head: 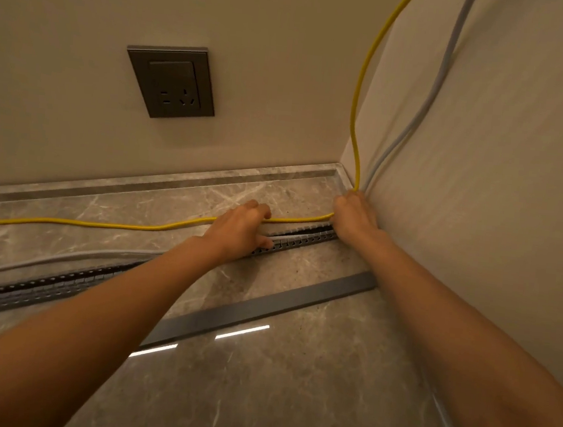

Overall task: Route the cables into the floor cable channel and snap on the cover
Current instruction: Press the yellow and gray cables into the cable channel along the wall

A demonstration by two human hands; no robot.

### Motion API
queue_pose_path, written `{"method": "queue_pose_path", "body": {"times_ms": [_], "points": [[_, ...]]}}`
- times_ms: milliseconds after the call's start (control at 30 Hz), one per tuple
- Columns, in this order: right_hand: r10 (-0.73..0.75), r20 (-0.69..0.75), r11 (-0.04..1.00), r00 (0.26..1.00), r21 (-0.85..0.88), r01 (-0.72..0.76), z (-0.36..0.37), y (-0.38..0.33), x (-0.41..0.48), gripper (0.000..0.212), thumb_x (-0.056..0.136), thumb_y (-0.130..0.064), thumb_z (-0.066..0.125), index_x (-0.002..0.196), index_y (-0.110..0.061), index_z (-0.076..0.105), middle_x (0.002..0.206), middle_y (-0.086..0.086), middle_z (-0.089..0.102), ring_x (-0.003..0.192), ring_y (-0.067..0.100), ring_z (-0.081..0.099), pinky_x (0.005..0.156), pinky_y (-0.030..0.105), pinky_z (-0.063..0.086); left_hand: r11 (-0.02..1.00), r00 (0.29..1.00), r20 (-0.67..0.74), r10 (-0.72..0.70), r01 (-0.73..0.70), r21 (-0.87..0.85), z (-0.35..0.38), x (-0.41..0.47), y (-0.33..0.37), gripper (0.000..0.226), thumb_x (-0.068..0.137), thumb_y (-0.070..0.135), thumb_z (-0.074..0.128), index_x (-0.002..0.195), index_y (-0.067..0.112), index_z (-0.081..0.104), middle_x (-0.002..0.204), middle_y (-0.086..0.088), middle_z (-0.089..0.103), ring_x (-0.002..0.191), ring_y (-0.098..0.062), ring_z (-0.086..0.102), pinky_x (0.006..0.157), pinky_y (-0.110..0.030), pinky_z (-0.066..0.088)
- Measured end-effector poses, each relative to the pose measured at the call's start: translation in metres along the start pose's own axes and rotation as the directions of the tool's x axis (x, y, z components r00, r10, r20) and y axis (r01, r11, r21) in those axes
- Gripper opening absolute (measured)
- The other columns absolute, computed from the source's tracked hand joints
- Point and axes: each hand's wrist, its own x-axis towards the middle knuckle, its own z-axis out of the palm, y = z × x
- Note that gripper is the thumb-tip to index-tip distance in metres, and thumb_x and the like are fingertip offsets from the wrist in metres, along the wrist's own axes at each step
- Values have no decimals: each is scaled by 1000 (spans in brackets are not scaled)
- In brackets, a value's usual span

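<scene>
A slotted grey cable channel (42, 288) lies open on the marble floor, running from the lower left to the wall corner. A yellow cable (100, 224) crosses the floor behind it and climbs the right wall. A grey cable (27, 263) lies beside the channel on the left, enters it near my left hand and rises up the wall. My left hand (237, 229) presses down on the channel with the yellow cable running under its fingers. My right hand (354, 215) grips the yellow cable at the corner. The flat grey cover (264, 309) lies on the floor in front of the channel.
A dark wall socket (172, 82) sits on the back wall above the skirting (139, 179). The right wall (515, 201) stands close against my right forearm. The glossy floor (274, 384) in front reflects light strips.
</scene>
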Motion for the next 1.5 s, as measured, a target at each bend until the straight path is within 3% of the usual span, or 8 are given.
{"method": "queue_pose_path", "body": {"times_ms": [200, 367, 600, 700, 800, 1000, 1233, 1500], "points": [[-81, -185, 980, 979, 166, 113, -13, 6, 0, 23, 91, -12, 54, 102, 7, 61, 118, 24, 53, 117, 34, 46, 89, 38, 43, 999, 998, 46, -49, 50, -6, 3, 9, 5, 77, 83, 38, 66, 144, 12, 27, 149, -13, 33, 137, -30, 31, 111, -44, 31], [-154, -43, 963, 987, 217, 160, -6, 21, -11, 25, 87, -19, 59, 99, 2, 64, 111, 23, 57, 114, 33, 47, 95, 35, 37, 951, 989, -139, -58, 97, 294, 5, 4, 13, 45, 88, 46, 54, 114, 9, 52, 119, -10, 60, 109, -29, 55, 95, -39, 34], [-27, -78, 960, 997, 275, 48, 8, 21, -14, 25, 89, -18, 56, 99, -1, 70, 107, 25, 65, 105, 38, 55, 84, 38, 45, 969, 972, -214, 99, -45, 244, 13, -4, 2, 23, 96, 20, 49, 101, -1, 58, 105, -20, 61, 94, -37, 58, 72, -42, 45], [52, -67, 951, 996, 308, -29, 9, 14, -10, 24, 89, -17, 55, 97, -2, 72, 107, 25, 67, 103, 38, 59, 83, 39, 49, 935, 928, -259, 266, -184, 302, 11, -9, -3, 8, 78, -1, 67, 71, -3, 63, 73, -23, 63, 64, -38, 62, 48, -34, 39], [140, -38, 936, 989, 331, -119, 11, 6, -8, 26, 91, -16, 52, 101, -1, 70, 111, 24, 67, 105, 39, 61, 84, 40, 51, 845, 900, -222, 374, -232, 483, 11, -12, -3, 24, 48, -2, 84, 52, 6, 61, 51, -10, 58, 42, -27, 55, 33, -24, 36], [146, 22, 903, 989, 405, -142, 20, 3, -8, 30, 93, -8, 40, 91, 8, 65, 112, 30, 62, 103, 41, 59, 81, 40, 48, 786, 895, -164, 414, -262, 560, 23, -24, -11, 32, 45, 11, 92, 69, 10, 72, 64, -4, 64, 52, -18, 59, 46, -22, 47], [138, 91, 908, 986, 385, -163, 24, 3, -6, 33, 95, -18, 38, 88, 4, 63, 110, 31, 61, 101, 39, 59, 74, 35, 44, 853, 915, -220, 337, -198, 484, 18, -21, -7, 36, 36, 1, 93, 59, 7, 66, 52, -8, 61, 41, -20, 55, 36, -22, 43], [144, 147, 917, 979, 351, -188, 22, -2, -7, 36, 96, -13, 34, 106, 11, 59, 119, 32, 57, 111, 42, 55, 89, 39, 47, 850, 910, -235, 341, -192, 491, 23, -21, -14, 36, 40, 8, 94, 61, 8, 64, 54, -7, 62, 41, -19, 55, 37, -23, 43]]}}
